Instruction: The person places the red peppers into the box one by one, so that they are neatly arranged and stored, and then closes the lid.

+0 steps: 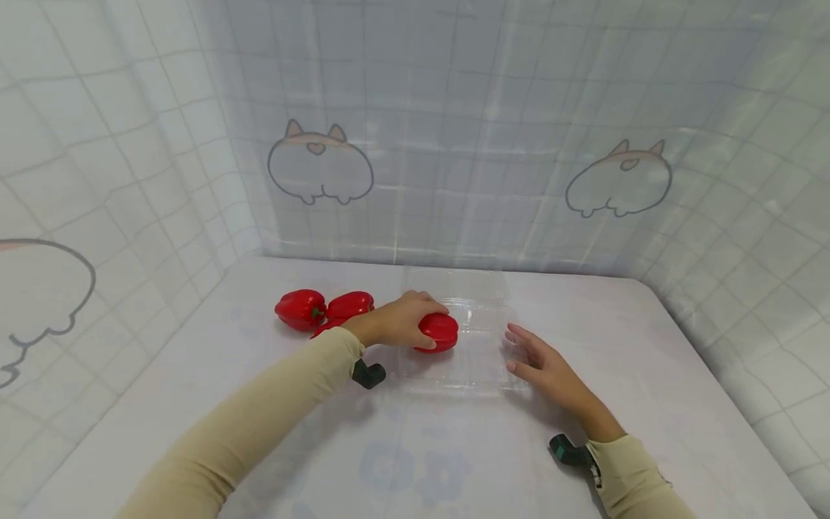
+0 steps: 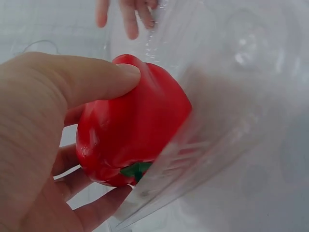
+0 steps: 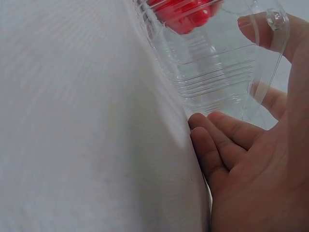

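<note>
My left hand (image 1: pixel 397 321) grips a glossy red bell pepper (image 1: pixel 444 331), thumb on one side and fingers on the other. That pepper is at the left part of a clear plastic box (image 1: pixel 480 360). In the left wrist view its green stem (image 2: pixel 137 169) shows beside the box's transparent wall; whether it touches the bottom I cannot tell. At the box's right side is my right hand (image 1: pixel 547 367), thumb and fingers spread apart and holding nothing. The right wrist view has its fingertips (image 3: pixel 198 121) close against the box's ridged wall; contact is unclear.
Left of the box lie two red bell peppers (image 1: pixel 300 310) (image 1: pixel 351 304), and a third (image 1: pixel 324 328) is partly hidden by my left arm. The box's transparent lid (image 1: pixel 454 281) extends toward the back. A tiled-pattern curtain (image 1: pixel 454 166) borders the white table (image 1: pixel 415 432).
</note>
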`<state>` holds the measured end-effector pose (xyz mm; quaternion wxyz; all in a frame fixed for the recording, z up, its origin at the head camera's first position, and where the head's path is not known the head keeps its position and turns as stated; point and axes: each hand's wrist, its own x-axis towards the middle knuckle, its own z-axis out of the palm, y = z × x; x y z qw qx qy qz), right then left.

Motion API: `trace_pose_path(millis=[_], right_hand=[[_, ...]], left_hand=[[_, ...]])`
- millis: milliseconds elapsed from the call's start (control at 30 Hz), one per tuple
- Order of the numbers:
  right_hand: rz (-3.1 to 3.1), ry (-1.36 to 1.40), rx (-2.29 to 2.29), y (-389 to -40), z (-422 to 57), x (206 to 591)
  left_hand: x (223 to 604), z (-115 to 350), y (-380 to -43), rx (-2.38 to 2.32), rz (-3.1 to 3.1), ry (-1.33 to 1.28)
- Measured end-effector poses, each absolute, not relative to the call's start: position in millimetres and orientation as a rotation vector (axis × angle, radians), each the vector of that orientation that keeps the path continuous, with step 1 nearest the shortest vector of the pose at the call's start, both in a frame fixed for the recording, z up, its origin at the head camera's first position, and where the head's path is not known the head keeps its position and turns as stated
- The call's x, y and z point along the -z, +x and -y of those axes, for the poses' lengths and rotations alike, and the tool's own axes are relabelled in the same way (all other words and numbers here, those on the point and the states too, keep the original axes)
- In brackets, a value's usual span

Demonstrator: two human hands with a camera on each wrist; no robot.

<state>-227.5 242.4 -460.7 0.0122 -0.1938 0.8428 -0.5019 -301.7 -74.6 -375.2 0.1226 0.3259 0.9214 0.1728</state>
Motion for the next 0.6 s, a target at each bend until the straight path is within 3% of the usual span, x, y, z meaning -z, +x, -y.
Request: trace_pose_path(millis=[600], right_hand=[[-2.614,-0.562,1.562,-227,-241,458]], left_hand=[[367,64,-300,-0.369,-2.701,0.956]])
